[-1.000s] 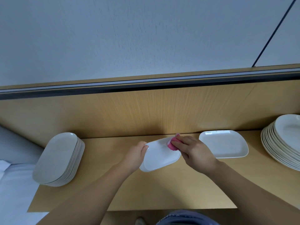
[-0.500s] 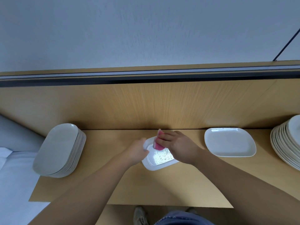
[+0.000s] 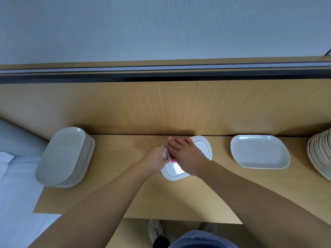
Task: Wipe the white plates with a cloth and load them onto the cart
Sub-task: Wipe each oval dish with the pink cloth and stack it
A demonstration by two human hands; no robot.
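A white rounded-rectangular plate (image 3: 204,149) is held over the middle of the wooden counter (image 3: 125,194), with what looks like its underside ring facing up. My left hand (image 3: 155,157) grips its left edge. My right hand (image 3: 186,154) presses a pink cloth (image 3: 172,141) onto the plate, fingers curled over the cloth. Most of the cloth is hidden under the hand. A single white plate (image 3: 259,151) lies flat on the counter to the right.
A stack of several white oval plates (image 3: 65,156) stands at the counter's left end. Another stack of plates (image 3: 320,154) sits at the right edge. A wooden back panel (image 3: 161,108) rises behind the counter. My shoes show below the front edge.
The plate has been turned over, its ringed underside now showing. My right hand with the cloth has slid left across it, close to my left hand.
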